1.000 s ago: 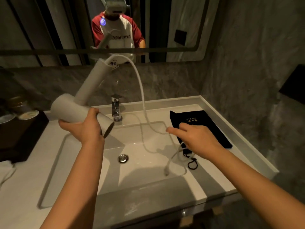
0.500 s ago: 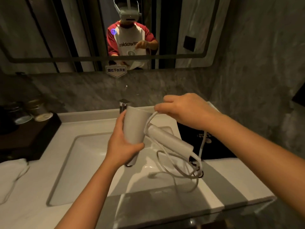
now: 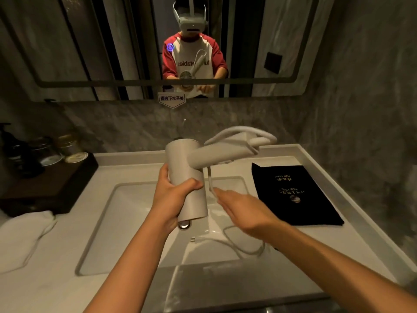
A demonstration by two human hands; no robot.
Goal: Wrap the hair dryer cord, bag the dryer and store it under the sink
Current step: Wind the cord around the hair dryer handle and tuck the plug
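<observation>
We've got the left hand (image 3: 172, 199) clamped around the hair dryer (image 3: 189, 181) barrel, thumb across the front, fingers behind; barrel stands near upright over the sink basin (image 3: 126, 222), nozzle end down, just above the drain (image 3: 184, 224). Handle (image 3: 223, 152) juts out to the right from the top of the barrel, above and beyond the grip, roughly level. Cord (image 3: 243, 247) leaves the far end of the handle in a blurred loop, comes back along it, drops just right of the barrel and passes at the right hand (image 3: 244, 211) fingertips, then trails into a loose loop in the basin near its front right corner. Right hand is flat, fingers extended, palm down, not closed on anything; whether the fingertips actually pinch the cord we can't tell, contact at most. Black bag (image 3: 293, 195) lies flat on the counter (image 3: 56, 279) right of the basin, near the right edge, clear of both hands. Dark tray (image 3: 52, 184) with jars at the counter's back left corner, white cloth (image 3: 24, 236) in front of it at the left edge.
</observation>
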